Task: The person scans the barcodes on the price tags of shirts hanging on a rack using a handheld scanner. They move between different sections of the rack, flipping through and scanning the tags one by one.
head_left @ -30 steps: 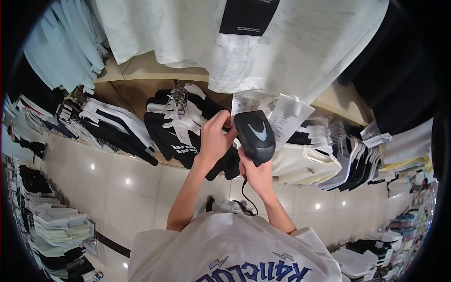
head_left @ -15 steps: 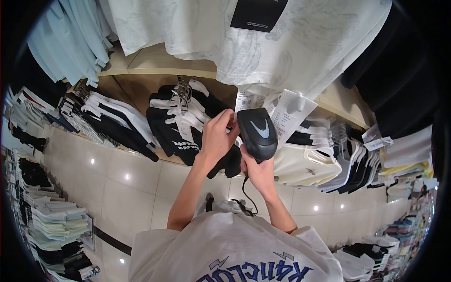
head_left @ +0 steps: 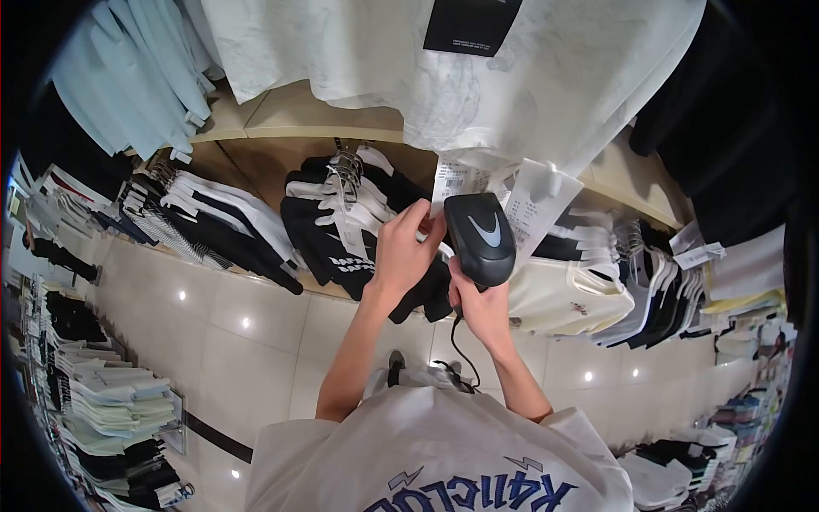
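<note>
A black handheld scanner [head_left: 480, 239] with a cable is gripped from below by my right hand [head_left: 483, 311]. Beside it, my left hand [head_left: 404, 249] pinches the lower edge of a white printed tag [head_left: 459, 177] bearing a barcode. Another white tag [head_left: 536, 209] hangs just right of the scanner. Both tags are below the hem of a pale patterned shirt [head_left: 461, 102], which has a black label [head_left: 472, 26] on it. The scanner's head is close to the barcode tag.
Behind the hands, black and white shirts [head_left: 341, 222] hang beneath a wooden shelf [head_left: 324, 115]. A cream shirt [head_left: 567, 294] hangs to the right, light blue garments [head_left: 128, 77] at upper left. Clothes stacks [head_left: 119, 397] stand lower left. A person's dark-clothed legs [head_left: 64, 258] show far left.
The whole view has shifted, so the hands, scanner and racks appear slightly farther right. Both hands keep their hold on the scanner and tag.
</note>
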`<state>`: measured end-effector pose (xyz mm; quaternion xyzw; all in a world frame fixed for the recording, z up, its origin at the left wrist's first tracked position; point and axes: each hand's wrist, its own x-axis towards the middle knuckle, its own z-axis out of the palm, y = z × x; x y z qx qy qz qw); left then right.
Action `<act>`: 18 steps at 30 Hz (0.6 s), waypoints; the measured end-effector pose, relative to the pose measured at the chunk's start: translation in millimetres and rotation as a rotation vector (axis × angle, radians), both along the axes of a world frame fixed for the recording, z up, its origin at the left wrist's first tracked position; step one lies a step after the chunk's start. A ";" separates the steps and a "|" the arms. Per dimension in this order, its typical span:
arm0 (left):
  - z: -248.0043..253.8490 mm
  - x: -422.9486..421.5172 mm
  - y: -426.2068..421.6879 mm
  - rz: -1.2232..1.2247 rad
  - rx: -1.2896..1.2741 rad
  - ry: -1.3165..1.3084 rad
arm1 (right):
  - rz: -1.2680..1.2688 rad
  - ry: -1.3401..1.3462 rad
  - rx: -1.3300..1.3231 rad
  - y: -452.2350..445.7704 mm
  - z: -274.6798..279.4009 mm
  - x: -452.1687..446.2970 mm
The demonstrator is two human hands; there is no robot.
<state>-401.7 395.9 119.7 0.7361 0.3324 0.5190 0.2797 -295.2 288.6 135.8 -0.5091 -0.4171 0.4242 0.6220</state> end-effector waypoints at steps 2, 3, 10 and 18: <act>2.1 -1.4 -1.6 -0.013 -0.020 -0.009 | 0.012 -0.017 0.015 -0.1 -3.2 0.3; 2.7 -1.8 -2.2 -0.021 -0.044 -0.007 | 0.005 -0.017 0.017 -0.2 -3.4 0.0; 0.8 1.7 -4.0 -0.082 -0.072 -0.056 | -0.021 -0.089 -0.010 -11.0 -1.6 -3.9; -29.3 7.4 -11.8 -0.128 -0.156 -0.105 | -0.060 -0.161 0.114 -34.6 -26.3 -4.7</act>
